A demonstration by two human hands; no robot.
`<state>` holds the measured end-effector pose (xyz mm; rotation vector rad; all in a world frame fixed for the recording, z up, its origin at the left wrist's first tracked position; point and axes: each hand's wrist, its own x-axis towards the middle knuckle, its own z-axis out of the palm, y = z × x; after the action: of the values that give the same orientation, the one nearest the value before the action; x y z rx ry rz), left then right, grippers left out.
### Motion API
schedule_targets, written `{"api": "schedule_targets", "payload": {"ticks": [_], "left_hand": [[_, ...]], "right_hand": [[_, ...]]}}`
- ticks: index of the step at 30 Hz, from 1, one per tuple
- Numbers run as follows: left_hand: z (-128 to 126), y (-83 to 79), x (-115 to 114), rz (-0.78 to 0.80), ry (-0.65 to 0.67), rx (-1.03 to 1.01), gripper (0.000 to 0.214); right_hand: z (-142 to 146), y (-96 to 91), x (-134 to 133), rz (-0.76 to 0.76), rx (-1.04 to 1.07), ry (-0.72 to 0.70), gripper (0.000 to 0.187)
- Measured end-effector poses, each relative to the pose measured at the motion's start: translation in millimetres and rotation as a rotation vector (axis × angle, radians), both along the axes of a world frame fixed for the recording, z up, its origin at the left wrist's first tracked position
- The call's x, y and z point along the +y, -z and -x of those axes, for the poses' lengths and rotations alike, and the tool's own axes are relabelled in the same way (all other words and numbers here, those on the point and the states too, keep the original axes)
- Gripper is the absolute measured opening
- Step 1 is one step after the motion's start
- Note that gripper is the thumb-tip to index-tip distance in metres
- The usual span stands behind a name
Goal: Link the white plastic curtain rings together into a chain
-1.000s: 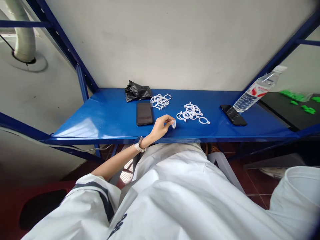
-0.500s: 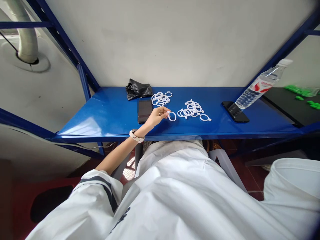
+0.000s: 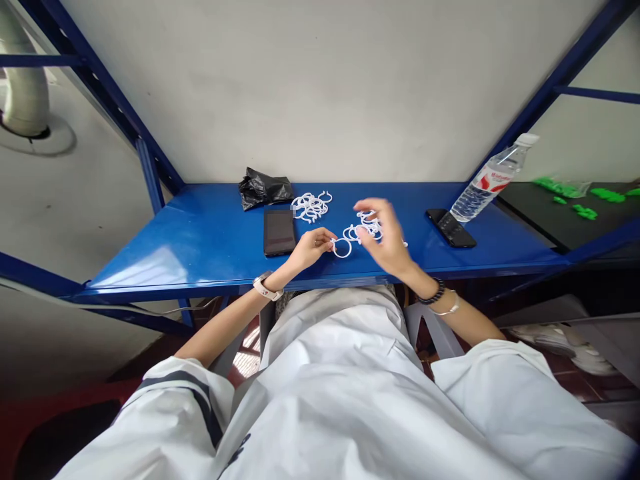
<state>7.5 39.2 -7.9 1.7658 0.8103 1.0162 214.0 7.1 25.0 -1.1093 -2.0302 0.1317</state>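
Observation:
A white plastic ring is pinched at its left side by my left hand, low over the blue table. My right hand is raised just right of that ring, its fingers apart and nothing visible between them. Behind and partly under the right hand lies a pile of white rings, some of them hidden by the fingers. Another pile of white rings lies further back, beyond my left hand, with one open ring at its right edge.
Left of my left hand lies a dark tablet, with a crumpled black bag behind it. A water bottle stands on the right beside a black phone. Green pieces lie on a dark surface further right.
My right hand has come into view from the right and reached over the nearer ring pile. My left hand still holds the ring. The whole view has shifted somewhat.

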Motion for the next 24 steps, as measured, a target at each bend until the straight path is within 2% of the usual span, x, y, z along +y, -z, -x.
{"api": "schedule_targets", "payload": {"ticks": [4, 8, 13, 24], "left_hand": [[-6, 0.1, -4, -0.102, -0.064, 0.055, 0.013], [-7, -0.2, -11, -0.164, -0.097, 0.091, 0.013], [-6, -1.0, -19, -0.209, -0.079, 0.142, 0.015], [-6, -2.2, -20, -0.284, -0.163, 0.189, 0.017]], "right_hand": [[19, 22.7, 0, -0.009, -0.024, -0.064, 0.048], [27, 40.2, -2, 0.042, -0.147, -0.04, 0.049], [24, 40.6, -6, 0.062, -0.133, -0.024, 0.029], [24, 44.0, -5, 0.086, -0.044, -0.033, 0.032]]}}
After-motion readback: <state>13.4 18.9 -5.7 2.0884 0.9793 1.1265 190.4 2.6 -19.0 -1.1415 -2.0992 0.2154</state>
